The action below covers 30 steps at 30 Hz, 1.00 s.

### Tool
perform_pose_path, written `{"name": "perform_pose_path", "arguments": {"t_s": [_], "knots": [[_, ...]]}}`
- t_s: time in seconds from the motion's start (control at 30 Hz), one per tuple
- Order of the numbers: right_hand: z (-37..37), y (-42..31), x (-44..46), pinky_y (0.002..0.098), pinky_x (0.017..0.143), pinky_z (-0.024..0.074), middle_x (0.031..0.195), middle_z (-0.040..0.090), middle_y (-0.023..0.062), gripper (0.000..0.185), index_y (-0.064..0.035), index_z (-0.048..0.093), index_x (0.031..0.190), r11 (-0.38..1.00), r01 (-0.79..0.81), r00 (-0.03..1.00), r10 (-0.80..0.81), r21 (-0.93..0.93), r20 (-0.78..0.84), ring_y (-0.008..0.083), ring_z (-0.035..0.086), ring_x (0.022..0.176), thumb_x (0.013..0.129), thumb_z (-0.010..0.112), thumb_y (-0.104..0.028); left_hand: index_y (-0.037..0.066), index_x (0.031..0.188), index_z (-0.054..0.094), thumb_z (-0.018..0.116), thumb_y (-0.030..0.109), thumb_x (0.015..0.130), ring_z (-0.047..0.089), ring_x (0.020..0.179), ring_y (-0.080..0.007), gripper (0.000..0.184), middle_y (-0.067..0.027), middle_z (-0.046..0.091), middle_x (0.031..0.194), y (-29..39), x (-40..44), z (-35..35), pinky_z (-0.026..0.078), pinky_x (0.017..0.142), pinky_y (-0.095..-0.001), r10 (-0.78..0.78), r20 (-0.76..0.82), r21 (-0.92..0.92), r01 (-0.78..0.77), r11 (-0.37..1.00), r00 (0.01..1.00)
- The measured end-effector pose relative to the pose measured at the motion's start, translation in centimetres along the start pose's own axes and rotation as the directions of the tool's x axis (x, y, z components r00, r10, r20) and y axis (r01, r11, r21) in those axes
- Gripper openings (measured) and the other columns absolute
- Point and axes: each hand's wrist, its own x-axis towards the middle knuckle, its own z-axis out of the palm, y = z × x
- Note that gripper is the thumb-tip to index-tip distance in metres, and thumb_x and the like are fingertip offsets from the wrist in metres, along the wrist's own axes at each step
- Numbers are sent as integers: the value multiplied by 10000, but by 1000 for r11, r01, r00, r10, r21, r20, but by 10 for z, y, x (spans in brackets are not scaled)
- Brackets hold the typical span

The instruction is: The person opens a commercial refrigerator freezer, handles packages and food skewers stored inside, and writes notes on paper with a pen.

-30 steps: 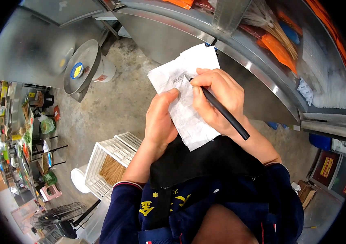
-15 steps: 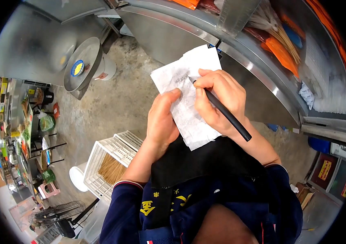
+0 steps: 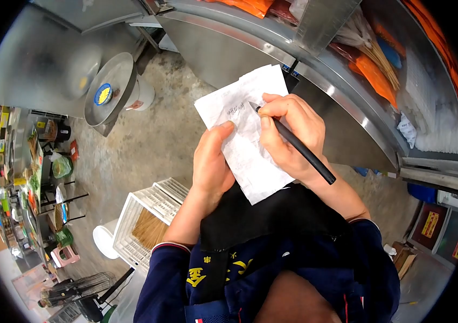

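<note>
Both hands meet at the white paper, held up in the air in front of the black apron. Left hand pinches its near-left edge, thumb laid on top and fingers mostly out of sight beneath; a second edge along the top suggests more than one sheet. Right hand grips a slim black pen between thumb and forefinger, its tip at the end of a short line of dark handwriting; whether the tip presses on the surface cannot be told.

Writing looks to be the step in hand, the line perhaps part-done, with only faint marks below it. Another stroke would likely call for a small shift of the pen along that line while the left hand holds the limp sheet firm, as nothing hard seems to back it.

Beside the left forearm, a white plastic basket holds thin wooden skewers. Farther off, past bare concrete floor, a round metal pan bears a blue-rimmed bowl with something yellow inside. Beyond the right hand runs a stainless-steel cabinet, an orange packet lying farther back
</note>
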Motion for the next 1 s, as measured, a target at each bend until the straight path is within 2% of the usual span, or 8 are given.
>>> {"name": "perform_pose_path", "arguments": {"t_s": [0.13, 0.33, 0.43, 0.53, 0.63, 0.73, 1.0], "knots": [[9, 0, 4, 323, 632, 490, 661, 561, 93, 70, -9, 550, 773, 999, 21, 1000, -21, -25, 23, 268, 630, 711, 724, 600, -2, -34, 1250, 396, 392, 170, 880, 505, 1116, -264, 423, -156, 501, 1222, 6, 3, -10, 397, 959, -378, -6, -4, -7, 6, 1000, 1000], [29, -1, 11, 325, 613, 485, 669, 569, 99, 74, -9, 546, 771, 999, 7, 999, -5, -36, 37, 274, 638, 731, 719, 599, -5, -41, 1251, 393, 394, 165, 877, 502, 1119, -267, 427, -162, 495, 1228, 21, 8, -23, 389, 966, -381, 2, 1, -5, -2, 1000, 1000], [40, 0, 15, 320, 606, 485, 666, 566, 107, 69, -7, 541, 767, 998, 46, 998, -44, -46, 47, 272, 635, 716, 722, 592, -4, -46, 1248, 395, 396, 162, 876, 503, 1118, -267, 426, -165, 497, 1226, 29, 10, -29, 389, 964, -380, 4, 3, -12, -4, 1000, 1000], [52, 0, 20, 312, 599, 484, 662, 563, 116, 69, -5, 536, 769, 999, 11, 999, -9, -46, 42, 267, 627, 690, 723, 587, -6, -48, 1244, 399, 397, 159, 874, 503, 1118, -267, 424, -165, 500, 1221, 39, 14, -36, 388, 964, -379, 17, 20, -2, -17, 1000, 1000], [65, 0, 25, 321, 588, 477, 707, 587, 112, 140, -22, 540, 759, 998, 65, 997, -64, -15, 47, 269, 598, 647, 654, 619, 26, -47, 1247, 394, 396, 158, 873, 497, 1124, -268, 427, -165, 497, 1225, 49, 18, -44, 384, 968, -380, 35, 29, -12, -34, 999, 999], [77, -5, 32, 312, 569, 466, 705, 583, 112, 138, -21, 538, 757, 1000, -21, 1000, 21, 14, -6, 258, 583, 620, 655, 614, 32, -45, 1256, 382, 395, 158, 872, 488, 1134, -269, 435, -166, 486, 1236, 60, 20, -51, 380, 972, -382, 40, 34, -27, -39, 999, 999], [100, -4, 41, 316, 546, 452, 678, 561, 105, 139, -23, 533, 753, 1000, 28, 1000, -28, 0, -2, 256, 565, 597, 654, 609, 39, -44, 1269, 365, 394, 159, 873, 478, 1146, -273, 446, -167, 474, 1249, 78, 24, -68, 378, 975, -388, 42, 46, -15, -42, 999, 998]]}}
